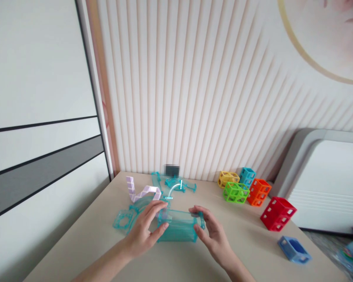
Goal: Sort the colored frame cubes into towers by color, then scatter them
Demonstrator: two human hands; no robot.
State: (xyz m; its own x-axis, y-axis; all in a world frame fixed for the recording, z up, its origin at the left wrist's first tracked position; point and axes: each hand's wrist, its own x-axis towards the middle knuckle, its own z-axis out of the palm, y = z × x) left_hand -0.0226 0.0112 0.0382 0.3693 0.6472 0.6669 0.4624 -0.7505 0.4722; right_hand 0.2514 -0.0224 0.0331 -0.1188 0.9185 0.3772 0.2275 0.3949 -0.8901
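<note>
teal tube (pixel 179 231), right there between your two hands, lying crosswise over the table (pixel 244 243); whether it rests on the top or sits just clear of it, i can't tell. your left hand (pixel 144 229) is at the tube's left end, thumb over the near side, fingers reaching past the upper edge. and your right hand (pixel 213 227) has the tube's right end, thumb in front, fingers bent over the rim at the back. so it's a two-handed hold, both hands closed around the piece, though how hard you press doesn't show.

nice spread, one hand per end! match the pressure on both sides so neither end dips. the wall looks thin and see-through, so light thumbs, i'd say, and flat pads rather than tips; a hard pinch could flex it. at the right, bear on the body more than the rim.

mind the left side: a curved teal piece (pixel 139 204) lies just beyond and left of the tube, close to your knuckles, with a lilac zigzag strip (pixel 147 190) behind it. lift that wrist a little if you turn the tube. well right of the tube, the red block (pixel 278 213) and blue block (pixel 292 252) leave your right elbow room.
</note>
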